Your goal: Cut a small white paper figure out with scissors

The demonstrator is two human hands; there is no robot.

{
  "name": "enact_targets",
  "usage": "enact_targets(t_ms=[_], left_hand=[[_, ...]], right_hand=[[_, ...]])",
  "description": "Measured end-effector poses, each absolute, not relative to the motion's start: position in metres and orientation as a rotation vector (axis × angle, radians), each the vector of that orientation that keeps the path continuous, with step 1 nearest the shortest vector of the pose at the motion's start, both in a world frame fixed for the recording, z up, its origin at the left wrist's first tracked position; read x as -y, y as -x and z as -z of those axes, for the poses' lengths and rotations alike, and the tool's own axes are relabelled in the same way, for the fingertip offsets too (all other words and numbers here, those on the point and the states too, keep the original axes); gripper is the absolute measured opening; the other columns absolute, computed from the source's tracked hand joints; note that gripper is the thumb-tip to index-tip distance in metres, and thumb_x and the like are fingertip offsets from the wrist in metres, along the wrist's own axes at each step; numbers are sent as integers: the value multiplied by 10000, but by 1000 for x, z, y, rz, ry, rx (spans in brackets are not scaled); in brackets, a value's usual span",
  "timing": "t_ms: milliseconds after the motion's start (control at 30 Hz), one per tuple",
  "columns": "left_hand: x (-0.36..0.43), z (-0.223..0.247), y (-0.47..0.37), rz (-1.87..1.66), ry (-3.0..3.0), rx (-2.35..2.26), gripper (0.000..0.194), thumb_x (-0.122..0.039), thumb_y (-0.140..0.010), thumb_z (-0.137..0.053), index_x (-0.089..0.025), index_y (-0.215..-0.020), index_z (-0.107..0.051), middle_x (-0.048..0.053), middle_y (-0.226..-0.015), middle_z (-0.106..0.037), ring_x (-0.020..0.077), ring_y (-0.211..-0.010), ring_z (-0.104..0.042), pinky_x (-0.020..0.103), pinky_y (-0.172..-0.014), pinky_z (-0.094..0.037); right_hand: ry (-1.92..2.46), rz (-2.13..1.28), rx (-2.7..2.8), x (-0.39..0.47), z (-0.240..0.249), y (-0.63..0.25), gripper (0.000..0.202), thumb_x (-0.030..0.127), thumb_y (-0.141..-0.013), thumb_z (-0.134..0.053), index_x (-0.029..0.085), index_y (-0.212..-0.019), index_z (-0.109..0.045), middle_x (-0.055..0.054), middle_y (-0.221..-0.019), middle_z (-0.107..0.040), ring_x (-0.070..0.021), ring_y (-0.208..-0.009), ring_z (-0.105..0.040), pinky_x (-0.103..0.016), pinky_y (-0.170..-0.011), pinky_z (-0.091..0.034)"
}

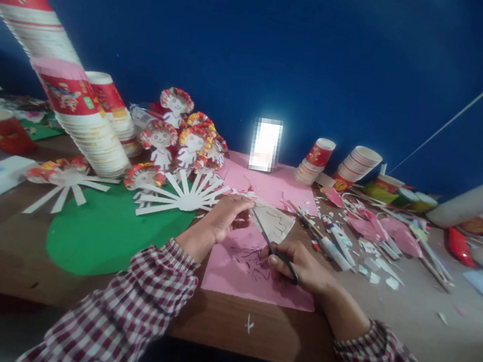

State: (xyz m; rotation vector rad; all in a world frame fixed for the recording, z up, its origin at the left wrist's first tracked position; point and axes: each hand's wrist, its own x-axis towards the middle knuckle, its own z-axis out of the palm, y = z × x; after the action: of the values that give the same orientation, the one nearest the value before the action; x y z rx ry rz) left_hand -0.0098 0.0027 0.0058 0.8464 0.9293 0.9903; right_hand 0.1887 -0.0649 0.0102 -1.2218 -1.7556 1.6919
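My left hand [229, 218] pinches the left edge of a pale piece of paper [279, 225] that has a dark outline drawn on it. In my right hand [301, 264] is a pair of scissors [286, 261], its blades pointing up and left along the paper's lower edge. Whether the blades are apart or closed I cannot tell. Both hands hover above a pink sheet [227, 281] marked with dark scribbles. Left of my left hand lies a white cup cut into strips [187, 197], fanned out flat on a green sheet [94, 238].
Tall stacks of paper cups [82, 128] lean at the left. Several cut-out paper figures [193, 143] stand at the back. On the right are markers [334, 251], paper scraps [374, 274], pink cut pieces [402, 235] and a red object [460, 247]. A blurred bright rectangle [266, 144] stands by the blue wall.
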Motion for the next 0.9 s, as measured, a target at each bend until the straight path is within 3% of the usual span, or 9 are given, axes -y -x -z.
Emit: enact_targets(t_ms=[367,900], left_hand=[[-3,-5,9,-1004,-845,-898,221,-323,-664,-713,-156,-702,-572,-24,-607,-530,80,-561,-528,206,-553,-442],[0,-9,6,-1070,-840,-900,323,-360,-581,-783,-155,-719,-575,-27,-610,-547,91,-583,-552,211,-564,-465]], right_hand=[[1218,-1687,1724,65,-8,-188,529,623,-763,-603,114,-907,-594,4,-552,-583,-112,-450,-575,-190,-422,-456],[1161,-1640,1711,64,-4,-187,504,595,-765,-623,116,-920,-593,7,-566,-578,-111,-465,-567,-192,-438,-454]])
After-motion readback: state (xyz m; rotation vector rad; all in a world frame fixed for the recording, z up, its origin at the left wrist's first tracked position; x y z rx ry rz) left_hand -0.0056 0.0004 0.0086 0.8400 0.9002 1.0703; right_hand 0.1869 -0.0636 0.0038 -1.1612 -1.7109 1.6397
